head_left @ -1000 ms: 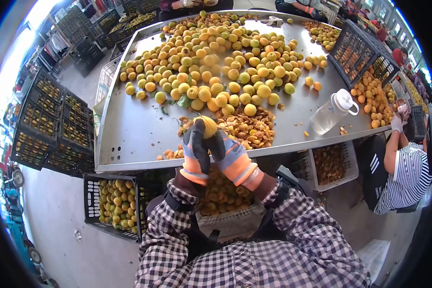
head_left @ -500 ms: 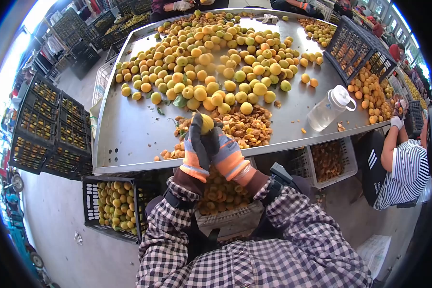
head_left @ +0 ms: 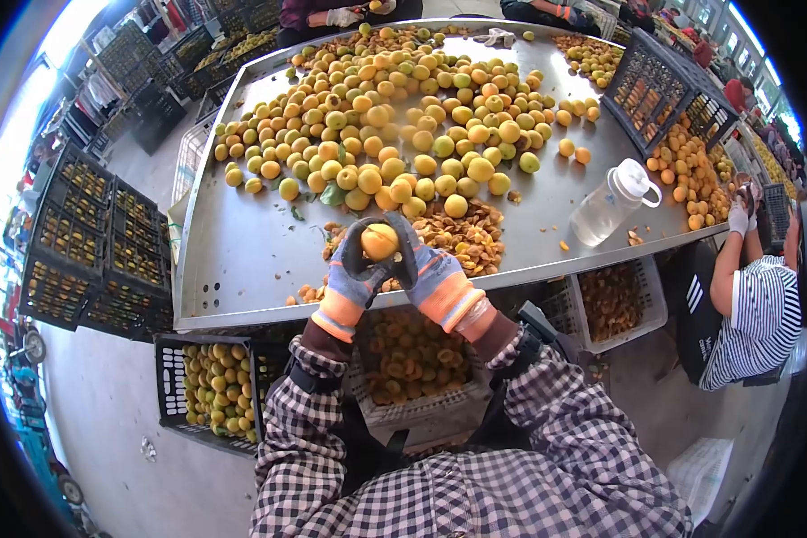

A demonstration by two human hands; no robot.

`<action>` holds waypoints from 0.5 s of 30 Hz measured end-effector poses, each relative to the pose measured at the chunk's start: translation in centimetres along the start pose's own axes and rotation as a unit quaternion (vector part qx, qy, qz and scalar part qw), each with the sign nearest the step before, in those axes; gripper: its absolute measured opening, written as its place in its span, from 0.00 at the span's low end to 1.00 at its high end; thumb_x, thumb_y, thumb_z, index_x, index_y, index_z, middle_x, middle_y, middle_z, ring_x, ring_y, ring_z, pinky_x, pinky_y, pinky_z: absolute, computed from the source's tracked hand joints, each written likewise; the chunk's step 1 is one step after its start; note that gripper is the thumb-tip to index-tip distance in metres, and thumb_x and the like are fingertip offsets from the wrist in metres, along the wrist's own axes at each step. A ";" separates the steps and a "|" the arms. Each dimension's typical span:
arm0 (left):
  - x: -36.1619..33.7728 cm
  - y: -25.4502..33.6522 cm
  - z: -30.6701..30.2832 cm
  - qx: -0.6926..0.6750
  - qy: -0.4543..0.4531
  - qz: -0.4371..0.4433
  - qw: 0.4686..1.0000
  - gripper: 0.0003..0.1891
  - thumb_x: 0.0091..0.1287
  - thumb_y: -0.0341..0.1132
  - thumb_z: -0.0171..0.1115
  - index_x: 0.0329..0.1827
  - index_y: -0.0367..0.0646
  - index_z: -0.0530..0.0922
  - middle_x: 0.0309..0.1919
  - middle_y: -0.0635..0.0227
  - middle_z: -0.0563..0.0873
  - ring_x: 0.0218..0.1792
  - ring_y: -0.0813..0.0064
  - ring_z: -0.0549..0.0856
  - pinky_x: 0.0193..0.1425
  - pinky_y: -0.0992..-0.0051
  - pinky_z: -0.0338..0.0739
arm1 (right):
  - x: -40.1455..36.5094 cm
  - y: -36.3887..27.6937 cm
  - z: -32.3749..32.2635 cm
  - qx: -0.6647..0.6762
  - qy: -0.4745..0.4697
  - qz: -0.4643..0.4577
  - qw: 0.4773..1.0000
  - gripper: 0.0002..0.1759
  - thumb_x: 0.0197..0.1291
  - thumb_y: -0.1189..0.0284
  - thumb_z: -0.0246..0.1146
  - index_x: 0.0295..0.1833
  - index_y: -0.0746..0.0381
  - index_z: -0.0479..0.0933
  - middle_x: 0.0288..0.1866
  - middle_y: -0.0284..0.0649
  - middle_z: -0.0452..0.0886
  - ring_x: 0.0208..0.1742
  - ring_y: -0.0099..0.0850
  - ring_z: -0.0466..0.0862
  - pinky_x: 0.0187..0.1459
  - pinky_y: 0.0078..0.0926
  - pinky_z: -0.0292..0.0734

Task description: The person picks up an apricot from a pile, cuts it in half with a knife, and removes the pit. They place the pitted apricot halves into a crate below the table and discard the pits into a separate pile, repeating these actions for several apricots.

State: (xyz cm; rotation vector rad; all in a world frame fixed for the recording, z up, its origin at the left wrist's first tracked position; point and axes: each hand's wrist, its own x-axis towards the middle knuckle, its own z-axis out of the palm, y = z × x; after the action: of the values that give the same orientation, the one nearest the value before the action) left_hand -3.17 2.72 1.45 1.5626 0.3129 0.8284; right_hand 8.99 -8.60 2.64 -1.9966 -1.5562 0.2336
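Observation:
A yellow-orange apricot [head_left: 379, 241] sits in my gloved left hand [head_left: 351, 280], whose fingers and thumb curl around it over the table's near edge. Close against the fruit's right side is my gloved right hand [head_left: 436, 276], fingers bent together; a small pale bit shows at its fingertips, too small to name. Just beyond both hands lies a heap of brownish-orange apricot pieces [head_left: 472, 235]. Farther back, a large pile of whole apricots [head_left: 403, 117] covers much of the metal table [head_left: 242, 278], with a green leaf [head_left: 333, 194] at its near side.
A clear water bottle [head_left: 601, 215] stands at right, near a tipped black crate [head_left: 659, 94] spilling apricots. Below the table edge are a fruit-filled crate [head_left: 417, 410] between my knees, a black crate [head_left: 208, 430] at left and a pale crate [head_left: 659, 305] at right. Other people work around.
My hands have moved slightly apart and turned, so the apricot now faces up in my left hand. Before, both hands were closed together around it.

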 end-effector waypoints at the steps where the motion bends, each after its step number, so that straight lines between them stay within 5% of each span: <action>1: 0.3 0.7 0.1 -0.015 -0.010 -0.015 1.000 0.27 0.60 0.26 0.71 0.63 0.38 0.70 0.56 0.64 0.79 0.58 0.73 0.79 0.61 0.73 0.77 | 0.1 0.5 0.3 -0.019 0.015 -0.041 0.999 0.37 0.60 0.71 0.59 0.73 0.71 0.54 0.45 0.53 0.82 0.39 0.45 0.85 0.39 0.40 0.79; 4: 0.2 2.4 0.6 -0.112 0.003 -0.058 0.992 0.24 0.65 0.32 0.68 0.63 0.38 0.72 0.52 0.64 0.81 0.52 0.73 0.82 0.53 0.75 0.81 | 0.0 0.8 0.6 -0.033 0.058 -0.098 0.993 0.33 0.60 0.71 0.59 0.70 0.72 0.60 0.42 0.51 0.83 0.37 0.44 0.85 0.37 0.37 0.79; 6: -0.1 2.7 0.1 -0.123 0.064 -0.230 0.963 0.21 0.69 0.41 0.64 0.59 0.36 0.74 0.46 0.64 0.83 0.43 0.74 0.85 0.42 0.78 0.83 | -0.3 -0.1 0.1 -0.018 0.110 -0.128 0.985 0.31 0.60 0.70 0.60 0.67 0.72 0.63 0.40 0.50 0.83 0.36 0.44 0.85 0.37 0.37 0.79; 7: -0.1 2.7 0.8 -0.070 0.075 -0.168 0.980 0.22 0.71 0.46 0.60 0.55 0.35 0.76 0.42 0.64 0.84 0.35 0.76 0.85 0.33 0.81 0.81 | -0.3 -0.1 0.2 -0.016 0.108 -0.128 0.986 0.31 0.60 0.70 0.60 0.67 0.72 0.63 0.40 0.50 0.83 0.36 0.44 0.85 0.37 0.37 0.79; 10: -0.2 3.9 0.3 0.061 0.031 -0.217 0.974 0.19 0.70 0.43 0.63 0.54 0.35 0.76 0.42 0.65 0.83 0.39 0.77 0.83 0.38 0.81 0.80 | -0.2 0.5 0.4 0.008 0.051 -0.094 0.994 0.28 0.59 0.70 0.61 0.64 0.70 0.66 0.39 0.50 0.83 0.37 0.46 0.85 0.37 0.38 0.79; 11: -0.6 2.6 1.3 0.031 0.051 -0.052 0.997 0.18 0.68 0.39 0.66 0.53 0.34 0.76 0.42 0.66 0.83 0.41 0.80 0.81 0.45 0.80 0.78 | 0.1 0.4 0.1 0.029 0.049 -0.106 0.993 0.25 0.59 0.71 0.61 0.61 0.68 0.68 0.40 0.50 0.83 0.37 0.46 0.85 0.38 0.38 0.80; 15: -0.3 2.9 1.1 0.026 0.036 -0.073 0.996 0.16 0.66 0.32 0.67 0.52 0.34 0.76 0.42 0.66 0.83 0.43 0.79 0.80 0.50 0.78 0.77 | 0.7 -0.3 0.3 0.075 0.077 -0.142 0.984 0.15 0.60 0.72 0.60 0.52 0.65 0.73 0.41 0.51 0.82 0.41 0.48 0.84 0.40 0.39 0.80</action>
State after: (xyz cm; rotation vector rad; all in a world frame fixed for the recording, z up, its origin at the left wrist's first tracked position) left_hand -3.39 1.16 4.14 1.5405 0.4973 0.7684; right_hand 8.83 -7.86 2.69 -1.6162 -1.6488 0.0778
